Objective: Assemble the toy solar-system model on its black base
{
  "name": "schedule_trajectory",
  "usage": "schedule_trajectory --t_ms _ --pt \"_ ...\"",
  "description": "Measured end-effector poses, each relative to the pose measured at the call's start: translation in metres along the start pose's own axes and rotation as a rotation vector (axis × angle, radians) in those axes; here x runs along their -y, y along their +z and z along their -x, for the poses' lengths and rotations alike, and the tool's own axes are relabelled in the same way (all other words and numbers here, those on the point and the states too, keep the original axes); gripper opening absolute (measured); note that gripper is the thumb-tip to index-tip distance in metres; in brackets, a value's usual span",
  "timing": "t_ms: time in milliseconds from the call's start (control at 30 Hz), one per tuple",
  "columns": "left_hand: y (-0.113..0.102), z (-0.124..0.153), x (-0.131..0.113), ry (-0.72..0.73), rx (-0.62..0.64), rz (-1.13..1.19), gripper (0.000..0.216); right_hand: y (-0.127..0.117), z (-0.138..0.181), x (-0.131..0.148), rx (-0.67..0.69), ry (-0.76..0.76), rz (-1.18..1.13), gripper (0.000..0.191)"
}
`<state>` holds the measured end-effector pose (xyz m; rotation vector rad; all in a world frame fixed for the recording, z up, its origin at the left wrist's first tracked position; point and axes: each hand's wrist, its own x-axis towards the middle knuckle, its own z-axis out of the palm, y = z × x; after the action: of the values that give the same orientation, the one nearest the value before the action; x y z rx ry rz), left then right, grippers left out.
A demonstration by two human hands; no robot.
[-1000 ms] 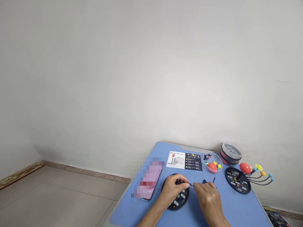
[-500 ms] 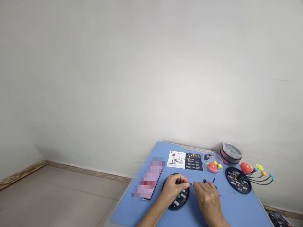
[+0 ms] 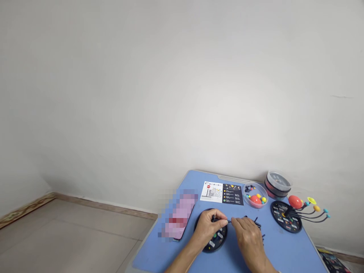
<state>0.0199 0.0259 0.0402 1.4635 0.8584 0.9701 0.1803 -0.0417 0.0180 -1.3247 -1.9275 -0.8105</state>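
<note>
Over a round black base [image 3: 212,245] with printed labels, my left hand [image 3: 209,224] pinches a thin black rod [image 3: 229,221]. The rod's right end lies in the fingertips of my right hand [image 3: 248,234], closed on it just to the right of the base. Most of the rod is covered by fingers, so its full shape does not show. Several loose black rods [image 3: 257,223] lie on the blue table beyond and beside my right hand, partly hidden by it.
A printed instruction sheet [image 3: 222,193] lies behind the hands, beside a clear bowl [image 3: 247,203] of coloured balls. Farther right are stacked round containers [image 3: 277,185] and a solar system model [image 3: 286,217] with curved arms. A phone [image 3: 182,218], partly pixelated, lies at left on the blue table [image 3: 159,254].
My right hand has shifted slightly left, toward my left hand, uncovering more of the loose rods at its right. The left hand keeps its place and its pinch.
</note>
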Motion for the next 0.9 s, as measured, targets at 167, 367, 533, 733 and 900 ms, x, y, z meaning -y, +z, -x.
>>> schedule_trajectory --t_ms 167,367,533,733,900 --pt "0.001 0.0 0.001 0.004 -0.009 -0.01 0.01 0.004 0.0 -0.002 0.009 -0.017 -0.036 0.033" --pt "0.001 0.0 0.003 0.006 -0.014 0.0 0.007 0.005 -0.003 -0.002 0.011 -0.061 -0.031 0.032" --pt "0.001 -0.001 0.004 0.011 -0.025 -0.004 0.008 0.009 -0.002 -0.002 0.016 -0.054 -0.019 0.033" --pt "0.0 0.0 0.002 0.018 -0.046 -0.005 0.012 0.014 -0.002 0.002 -0.02 -0.009 -0.022 0.034" --pt "-0.003 0.0 0.0 0.017 -0.077 -0.006 0.014 -0.004 -0.004 0.006 -0.149 0.045 -0.178 0.026"
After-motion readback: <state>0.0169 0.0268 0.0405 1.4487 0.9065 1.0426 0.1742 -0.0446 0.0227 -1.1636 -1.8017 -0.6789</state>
